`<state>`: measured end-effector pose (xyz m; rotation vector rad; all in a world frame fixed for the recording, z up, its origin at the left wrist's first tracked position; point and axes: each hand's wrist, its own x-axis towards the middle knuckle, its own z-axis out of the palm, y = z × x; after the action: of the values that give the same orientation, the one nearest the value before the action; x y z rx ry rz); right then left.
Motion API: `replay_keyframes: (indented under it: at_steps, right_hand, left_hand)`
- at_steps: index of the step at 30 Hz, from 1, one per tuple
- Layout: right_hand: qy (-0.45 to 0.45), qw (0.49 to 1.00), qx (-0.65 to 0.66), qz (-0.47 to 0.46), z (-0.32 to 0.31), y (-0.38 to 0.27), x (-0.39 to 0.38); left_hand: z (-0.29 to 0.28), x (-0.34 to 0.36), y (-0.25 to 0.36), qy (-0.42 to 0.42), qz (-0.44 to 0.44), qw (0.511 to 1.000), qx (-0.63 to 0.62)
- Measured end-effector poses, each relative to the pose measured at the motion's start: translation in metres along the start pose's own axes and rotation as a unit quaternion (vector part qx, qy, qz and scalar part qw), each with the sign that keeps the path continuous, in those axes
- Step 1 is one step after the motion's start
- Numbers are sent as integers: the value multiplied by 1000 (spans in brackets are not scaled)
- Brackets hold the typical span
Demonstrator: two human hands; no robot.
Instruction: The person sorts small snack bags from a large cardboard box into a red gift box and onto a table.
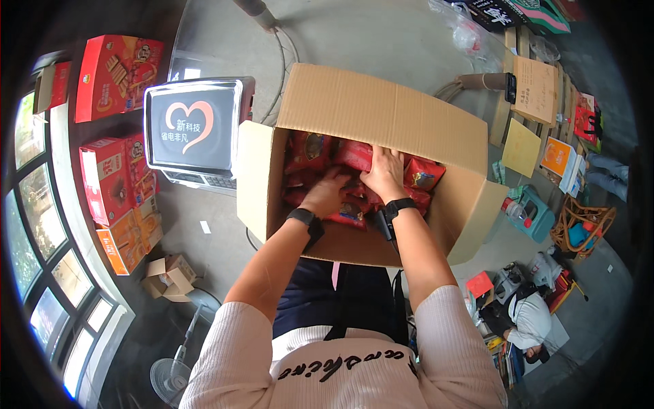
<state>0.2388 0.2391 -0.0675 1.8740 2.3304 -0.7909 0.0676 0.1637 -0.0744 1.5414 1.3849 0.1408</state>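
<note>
An open cardboard box [381, 105] stands in front of me, its flaps folded outward. Inside it lie several red, shiny snack packets [353, 155], some with a dark printed picture. Both my arms reach down into the box. My left hand [328, 194] is among the packets on the left side, its fingertips partly hidden between them. Toward the far wall of the box, my right hand [386, 174] lies on the packets with its fingers stretched out and the thumb apart. Another red packet [422, 174] sits just right of that hand. Dark bands circle both wrists.
A platform scale [197, 126] stands left of the box. Red cartons [105, 180] line the window side, above a small opened carton [170, 278] and a fan [169, 378]. At right are a wooden pallet [507, 88], a teal jug [535, 215] and a seated person [530, 320].
</note>
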Motion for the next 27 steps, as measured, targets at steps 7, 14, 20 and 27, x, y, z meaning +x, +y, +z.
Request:
replay_keyframes:
  at_steps: [7,14,20,27]
  right_hand:
    - [-294,763,552,163,-21,34,-21]
    - [-2,610,721,328,2,50,-26]
    - [56,964,192,174,28,45,-30]
    - [1,979,67,195,16,41,-22]
  left_hand:
    - [-31,-7,26,60,-133,976,-161]
    - [-12,9,33,79,-46,986,-142]
    - [10,28,41,37,-9,999,39]
    - [11,48,72,-59,-103,966,232]
